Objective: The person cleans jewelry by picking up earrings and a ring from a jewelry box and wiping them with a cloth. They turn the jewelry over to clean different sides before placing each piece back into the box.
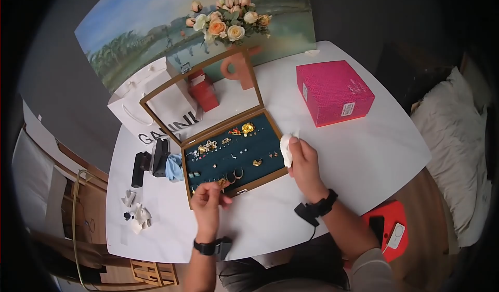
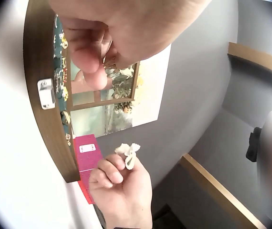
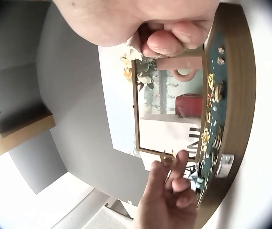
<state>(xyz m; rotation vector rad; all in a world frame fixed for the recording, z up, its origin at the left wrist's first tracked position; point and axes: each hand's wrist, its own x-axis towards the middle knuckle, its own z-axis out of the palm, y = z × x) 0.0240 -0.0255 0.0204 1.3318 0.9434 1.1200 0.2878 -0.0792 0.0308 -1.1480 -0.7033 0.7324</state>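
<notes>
A wooden jewelry case lies with its glass lid raised; its dark green lining holds gold rings, earrings and brooches. Over its front left edge, the left hand pinches a small gold piece, seen as a ring-like item between thumb and finger in the right wrist view. Beside the case's right edge, the right hand grips a crumpled white cloth or tissue, which sticks up past the fingers in the left wrist view.
A pink box stands at the back right. Behind the case are a white paper bag, a red box, flowers and a painting. Dark boxes, a blue cloth and crumpled tissues lie at left.
</notes>
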